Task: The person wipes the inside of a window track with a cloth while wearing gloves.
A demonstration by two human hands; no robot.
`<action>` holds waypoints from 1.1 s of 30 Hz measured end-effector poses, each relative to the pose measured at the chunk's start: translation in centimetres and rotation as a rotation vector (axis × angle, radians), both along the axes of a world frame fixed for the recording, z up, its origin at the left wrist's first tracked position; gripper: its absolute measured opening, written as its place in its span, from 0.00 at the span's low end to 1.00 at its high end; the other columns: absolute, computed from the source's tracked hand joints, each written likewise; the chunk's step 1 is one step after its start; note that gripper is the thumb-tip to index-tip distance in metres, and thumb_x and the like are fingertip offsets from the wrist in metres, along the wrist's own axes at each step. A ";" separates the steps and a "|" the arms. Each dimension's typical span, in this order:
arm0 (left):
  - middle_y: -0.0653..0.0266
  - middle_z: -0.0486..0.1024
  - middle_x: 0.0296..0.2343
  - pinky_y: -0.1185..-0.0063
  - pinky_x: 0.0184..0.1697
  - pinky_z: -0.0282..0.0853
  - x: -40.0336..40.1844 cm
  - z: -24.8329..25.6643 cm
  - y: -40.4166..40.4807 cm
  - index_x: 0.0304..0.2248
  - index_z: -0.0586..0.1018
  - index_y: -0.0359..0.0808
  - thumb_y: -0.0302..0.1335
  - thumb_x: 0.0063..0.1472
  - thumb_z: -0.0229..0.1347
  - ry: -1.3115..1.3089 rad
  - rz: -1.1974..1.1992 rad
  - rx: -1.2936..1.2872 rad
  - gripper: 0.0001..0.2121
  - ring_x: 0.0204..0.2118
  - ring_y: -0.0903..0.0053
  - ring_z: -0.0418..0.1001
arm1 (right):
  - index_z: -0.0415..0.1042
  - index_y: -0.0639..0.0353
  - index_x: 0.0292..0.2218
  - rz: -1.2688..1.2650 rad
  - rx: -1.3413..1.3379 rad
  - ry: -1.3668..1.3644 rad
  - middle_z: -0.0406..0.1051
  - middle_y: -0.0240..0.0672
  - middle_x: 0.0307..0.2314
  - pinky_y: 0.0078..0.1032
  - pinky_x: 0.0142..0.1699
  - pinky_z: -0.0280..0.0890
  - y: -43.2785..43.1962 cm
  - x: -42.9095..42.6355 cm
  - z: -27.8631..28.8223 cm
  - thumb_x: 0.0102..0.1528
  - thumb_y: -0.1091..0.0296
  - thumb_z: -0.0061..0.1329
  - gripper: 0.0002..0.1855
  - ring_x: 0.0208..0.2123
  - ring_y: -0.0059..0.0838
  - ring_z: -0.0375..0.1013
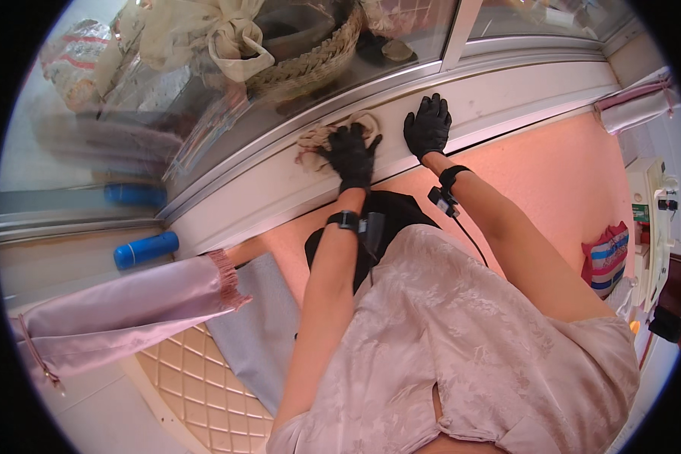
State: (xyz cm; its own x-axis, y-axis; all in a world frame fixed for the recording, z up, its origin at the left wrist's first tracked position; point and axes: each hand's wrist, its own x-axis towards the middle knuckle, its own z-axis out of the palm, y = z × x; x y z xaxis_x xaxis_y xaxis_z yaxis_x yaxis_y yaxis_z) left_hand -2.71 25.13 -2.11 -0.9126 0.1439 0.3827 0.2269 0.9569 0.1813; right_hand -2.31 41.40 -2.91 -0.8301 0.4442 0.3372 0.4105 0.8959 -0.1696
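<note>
A crumpled beige cloth (313, 139) lies on the white window sill (505, 96), against the window's metal track. My left hand (352, 156), in a black glove, presses down on the cloth with its fingers spread, and part of the cloth shows past the fingertips. To the right of it, my right hand (428, 127), also gloved in black, rests flat on the sill with nothing under it that I can see. Each wrist wears a black strap with a small device and a cable.
Behind the window glass stand a woven basket (312, 65) and bagged items. A blue bottle (146, 250) lies at the sill's left end. Pink curtains (130, 306) hang on both sides. A striped cushion (606, 258) is at the far right, and a quilted tan surface (198, 391) at lower left.
</note>
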 end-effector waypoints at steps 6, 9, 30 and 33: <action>0.55 0.59 0.48 0.53 0.52 0.44 1.3 1.2 -0.7 0.47 0.64 0.40 0.46 0.48 0.55 -0.114 -0.291 0.159 0.29 0.53 0.59 0.54 | 0.57 0.68 0.49 0.031 -0.087 0.022 0.50 0.51 0.52 0.41 0.55 0.45 0.3 0.0 0.2 0.50 0.56 0.39 0.30 0.55 0.48 0.48; 0.50 0.63 0.46 0.70 0.54 0.51 1.7 1.7 -6.0 0.47 0.63 0.32 0.34 0.49 0.57 0.121 -0.440 0.406 0.27 0.51 0.58 0.57 | 0.58 0.67 0.49 0.017 -0.114 0.037 0.51 0.51 0.52 0.40 0.56 0.45 0.0 0.1 -0.3 0.50 0.57 0.38 0.29 0.55 0.48 0.48; 0.45 0.26 0.56 0.61 0.58 0.24 1.3 -1.3 -19.2 0.56 0.34 0.32 0.65 0.28 0.56 -0.760 0.463 0.002 0.66 0.59 0.52 0.22 | 0.70 0.40 0.37 1.061 -0.104 0.155 0.65 0.30 0.42 0.50 0.41 0.54 -7.7 -1.4 -0.1 0.39 0.50 0.51 0.21 0.43 0.42 0.62; 0.45 0.26 0.56 0.62 0.59 0.25 1.2 -1.4 -19.4 0.56 0.33 0.32 0.65 0.28 0.56 -0.776 0.458 -0.016 0.66 0.59 0.53 0.22 | 0.70 0.43 0.35 1.039 -0.161 0.228 0.66 0.30 0.39 0.47 0.43 0.54 -3.2 -1.4 0.7 0.37 0.54 0.50 0.20 0.42 0.40 0.63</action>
State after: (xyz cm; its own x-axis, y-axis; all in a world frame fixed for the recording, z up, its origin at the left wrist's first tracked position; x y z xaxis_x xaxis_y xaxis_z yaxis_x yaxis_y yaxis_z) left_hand -1.50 5.70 -3.52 -0.8826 -0.2977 -0.3637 -0.3582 0.9271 0.1104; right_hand -3.71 38.23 -2.23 -0.7516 -0.3893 0.5326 -0.5953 0.7481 -0.2933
